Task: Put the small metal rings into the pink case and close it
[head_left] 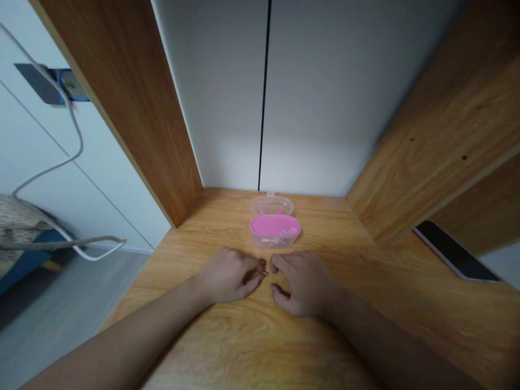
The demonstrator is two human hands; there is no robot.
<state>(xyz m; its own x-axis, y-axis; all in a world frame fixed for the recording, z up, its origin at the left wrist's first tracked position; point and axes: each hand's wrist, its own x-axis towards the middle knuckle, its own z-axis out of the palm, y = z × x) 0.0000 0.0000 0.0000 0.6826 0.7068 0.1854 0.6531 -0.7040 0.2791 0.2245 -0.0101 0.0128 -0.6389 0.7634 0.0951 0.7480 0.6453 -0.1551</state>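
i see both of my hands resting low on the wooden desk [227, 346], close together near its middle. my left hand [227, 275] lies palm down with the fingers curled in, and its thumb and forefinger are pinched on a small dark thing [262, 267] at the fingertips; it is too small for me to tell what it is. my right hand [304, 281] sits just beside it, fingers bent and loosely curled, the forefinger tip nearly meeting the left fingertips, the thumb tucked under toward the desk. i cannot tell whether the right fingers touch the small thing or only come near it.

just beyond the hands, toward the back of the desk, stands a little clear plastic box [275, 229] with a pink inside, its clear lid [271, 205] swung open and lying back toward the white wall [325, 108]. the box is near the fingertips but apart from them.

wooden side panels [134, 108] rise on either side of the desk. a dark phone [455, 250] lies on the right part of the desk, well apart from the hands. off to the left a grey cable [69, 162] hangs down from a wall socket [49, 84].
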